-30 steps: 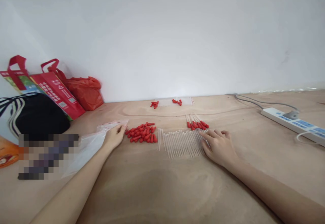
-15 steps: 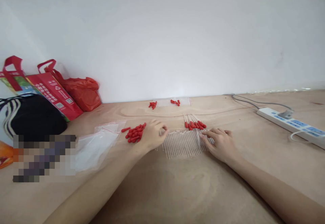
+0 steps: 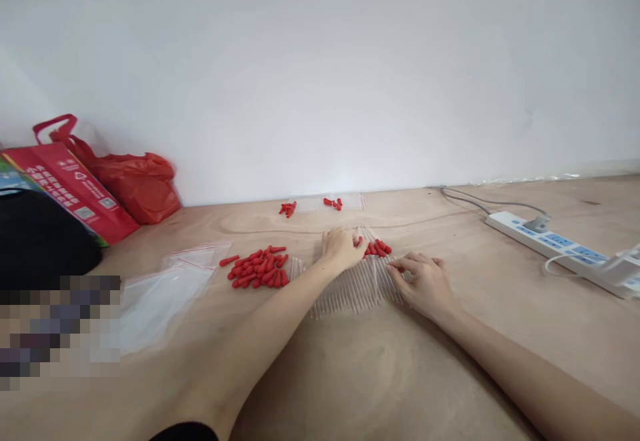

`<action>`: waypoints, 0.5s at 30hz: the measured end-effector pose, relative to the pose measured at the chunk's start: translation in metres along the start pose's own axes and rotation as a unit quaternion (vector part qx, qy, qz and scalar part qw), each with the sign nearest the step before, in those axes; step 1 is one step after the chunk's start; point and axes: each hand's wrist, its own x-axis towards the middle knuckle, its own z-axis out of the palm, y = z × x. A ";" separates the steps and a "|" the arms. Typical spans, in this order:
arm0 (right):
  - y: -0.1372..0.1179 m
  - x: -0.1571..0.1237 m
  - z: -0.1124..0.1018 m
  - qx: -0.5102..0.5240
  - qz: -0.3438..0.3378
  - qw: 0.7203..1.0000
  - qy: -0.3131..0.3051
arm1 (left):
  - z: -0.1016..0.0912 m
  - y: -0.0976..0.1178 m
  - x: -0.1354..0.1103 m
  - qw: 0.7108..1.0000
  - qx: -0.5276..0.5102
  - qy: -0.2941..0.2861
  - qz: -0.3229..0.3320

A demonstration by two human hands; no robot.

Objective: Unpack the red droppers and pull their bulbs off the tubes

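Thin clear glass dropper tubes (image 3: 345, 289) lie side by side in a row before me. Beyond them is a cluster of droppers with red rubber bulbs fitted (image 3: 380, 248), tubes pointing away. My left hand (image 3: 342, 249) reaches over the row, fingers closed at a red bulb on the cluster's left side; the fingers partly hide it. At the row's right end rests my right hand (image 3: 420, 282), thumb and forefinger pinched on a glass tube there. A loose pile of red rubber bulbs (image 3: 257, 267) lies left of the row, beside my left forearm.
Clear zip bags (image 3: 165, 294) lie at the left. Near the wall are another clear bag (image 3: 310, 203) and small groups of red bulbs (image 3: 288, 209). A power strip (image 3: 555, 241) with cables sits at the right. Red bags (image 3: 143, 187) and a black bag (image 3: 43, 241) stand far left.
My left hand has moved right and away from me, from beside the loose bulbs to the droppers with bulbs. My right hand stays by the tubes. The view has shifted slightly right.
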 end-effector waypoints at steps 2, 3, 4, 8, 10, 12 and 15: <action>0.000 0.000 0.001 0.011 -0.002 1.000 0.002 | -0.011 -0.011 -0.014 0.999 -0.013 0.041 0.010; 0.000 0.000 0.002 0.019 -0.004 1.000 0.006 | -0.018 -0.018 -0.024 0.997 -0.019 0.069 0.028; 0.000 0.000 0.003 0.030 -0.008 0.999 0.011 | -0.024 -0.027 -0.036 0.994 -0.024 0.091 0.055; -0.008 0.002 0.005 0.088 -0.060 0.994 0.024 | -0.045 -0.066 -0.089 0.976 -0.015 0.149 0.155; -0.016 0.001 0.005 0.091 -0.110 0.990 0.023 | -0.048 -0.078 -0.111 0.968 -0.010 0.168 0.186; -0.026 -0.001 0.003 0.077 -0.170 0.982 0.010 | -0.047 -0.083 -0.124 0.963 -0.012 0.179 0.202; -0.042 -0.007 0.003 0.064 -0.246 0.967 -0.011 | -0.041 -0.082 -0.131 0.960 -0.021 0.182 0.213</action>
